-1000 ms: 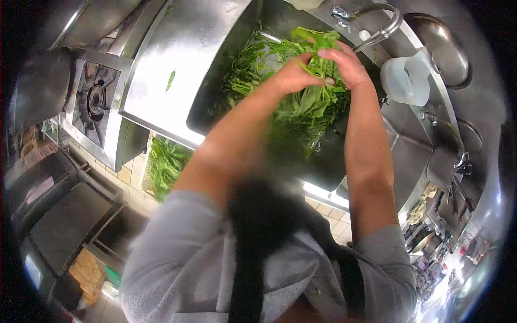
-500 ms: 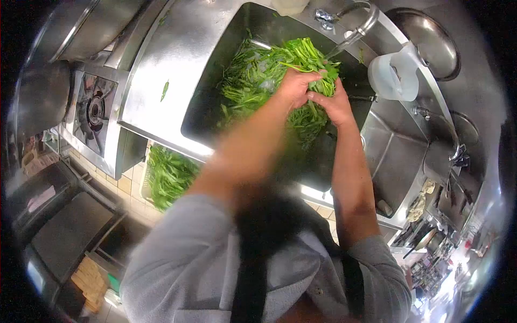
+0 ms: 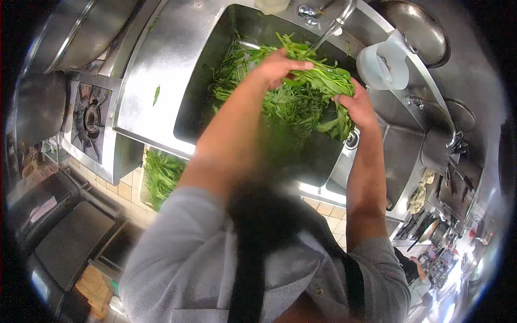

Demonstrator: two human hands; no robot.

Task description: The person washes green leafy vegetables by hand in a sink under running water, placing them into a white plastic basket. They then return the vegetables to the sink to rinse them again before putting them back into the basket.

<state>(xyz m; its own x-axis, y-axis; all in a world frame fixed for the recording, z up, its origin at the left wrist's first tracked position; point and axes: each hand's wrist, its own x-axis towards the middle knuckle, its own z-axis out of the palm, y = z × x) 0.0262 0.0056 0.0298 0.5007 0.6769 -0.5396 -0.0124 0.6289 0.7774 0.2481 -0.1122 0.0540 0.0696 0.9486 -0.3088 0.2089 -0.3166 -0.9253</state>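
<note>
The bunch of greens (image 3: 326, 79) is up over the sink (image 3: 196, 102), stretched between the person's two hands. The left hand (image 3: 279, 69) is closed round its left part, the thumb lying across the stems toward the right. The right hand (image 3: 360, 106) holds the right end, its thumb on the near side, and leaves hang down beside it. Neither hand is spread wide; some fingertips are hidden by the greens.

Under the bunch, loose greens (image 3: 288, 110) lie in the sink. A tap (image 3: 343, 16) reaches over the sink's far side. A jug (image 3: 399, 75) stands just beyond the right hand, with a second sink (image 3: 404, 156) to the right. On the left, the bench (image 3: 167, 59) bears a single leaf (image 3: 156, 95); below its near edge, a basket (image 3: 142, 188) holds more greens, and farther left is a burner (image 3: 92, 116)
</note>
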